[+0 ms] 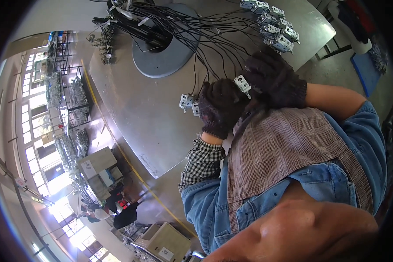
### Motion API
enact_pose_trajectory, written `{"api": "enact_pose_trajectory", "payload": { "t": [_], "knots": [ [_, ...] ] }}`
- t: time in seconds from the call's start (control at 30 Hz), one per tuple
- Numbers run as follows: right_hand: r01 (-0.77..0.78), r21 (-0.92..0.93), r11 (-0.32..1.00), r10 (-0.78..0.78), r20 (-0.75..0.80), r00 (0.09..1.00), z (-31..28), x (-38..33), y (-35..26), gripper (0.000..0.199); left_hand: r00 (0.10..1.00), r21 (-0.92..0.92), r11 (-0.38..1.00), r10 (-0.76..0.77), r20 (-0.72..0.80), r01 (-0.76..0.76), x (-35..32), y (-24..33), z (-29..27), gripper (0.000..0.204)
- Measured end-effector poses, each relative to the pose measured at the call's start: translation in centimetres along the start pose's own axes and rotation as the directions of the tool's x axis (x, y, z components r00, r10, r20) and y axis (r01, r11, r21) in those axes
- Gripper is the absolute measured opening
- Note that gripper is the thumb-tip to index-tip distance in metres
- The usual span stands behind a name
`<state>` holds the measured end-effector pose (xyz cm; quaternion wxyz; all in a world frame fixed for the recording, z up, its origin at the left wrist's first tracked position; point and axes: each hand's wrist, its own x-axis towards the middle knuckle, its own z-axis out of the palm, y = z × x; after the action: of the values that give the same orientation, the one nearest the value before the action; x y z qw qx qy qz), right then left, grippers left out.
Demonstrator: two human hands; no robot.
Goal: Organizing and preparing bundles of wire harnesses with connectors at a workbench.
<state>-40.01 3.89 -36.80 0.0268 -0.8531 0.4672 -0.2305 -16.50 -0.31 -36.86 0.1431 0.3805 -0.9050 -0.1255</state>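
Dark knitted gloves cover both my hands, which are close together at the near edge of the table. A small silvery metal latch-like part [242, 84] shows between them, a black cable running toward it. My left hand [222, 105] is closed, its fingers against that part. Curled fingers of my right hand [273, 77] lie just right of the same part; what they grip is hidden. Two similar metal parts are beside my left hand, one at its outer side [186, 101] and one partly covered by the glove [196, 109].
Black cables [209, 32] fan across the metal table [126, 113] from a round grey stand [163, 65]. Several metal parts [277, 28] are grouped at the far right. More hang at the far left [105, 43]. Beyond the table are racks [78, 102], cabinets [98, 163] and another person [118, 209].
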Motion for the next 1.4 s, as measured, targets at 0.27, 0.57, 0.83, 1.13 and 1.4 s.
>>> {"api": "enact_pose_trajectory", "payload": {
  "t": [0.27,0.57,0.83,1.13,1.4],
  "knots": [
    [0.176,-0.117,0.978,-0.192,-0.144,0.971,1.4,0.3,1.4,0.054,0.958,0.104,0.978,0.2,-0.204,-0.181,1.1,1.2,-0.1,0.081],
    [0.23,-0.281,0.932,-0.286,-0.177,0.942,2.0,0.9,3.0,0.063,0.998,0.134,0.99,0.041,-0.057,-0.033,1.6,1.9,-0.3,0.076],
    [0.187,-0.161,0.969,-0.199,-0.064,0.978,0.9,1.9,2.6,0.06,0.997,0.08,0.996,-0.035,-0.067,0.04,1.9,2.2,0.7,0.065],
    [0.361,-0.269,0.893,-0.397,-0.091,0.913,1.6,2.6,5.3,0.055,0.993,0.078,0.993,-0.094,0.07,0.089,3.8,2.5,0.0,0.065],
    [0.207,0.117,0.971,-0.235,0.33,0.914,-1.0,5.6,6.5,0.055,0.957,-0.109,0.985,-0.102,0.271,0.136,6.2,0.7,-1.0,0.054]
  ]
}}
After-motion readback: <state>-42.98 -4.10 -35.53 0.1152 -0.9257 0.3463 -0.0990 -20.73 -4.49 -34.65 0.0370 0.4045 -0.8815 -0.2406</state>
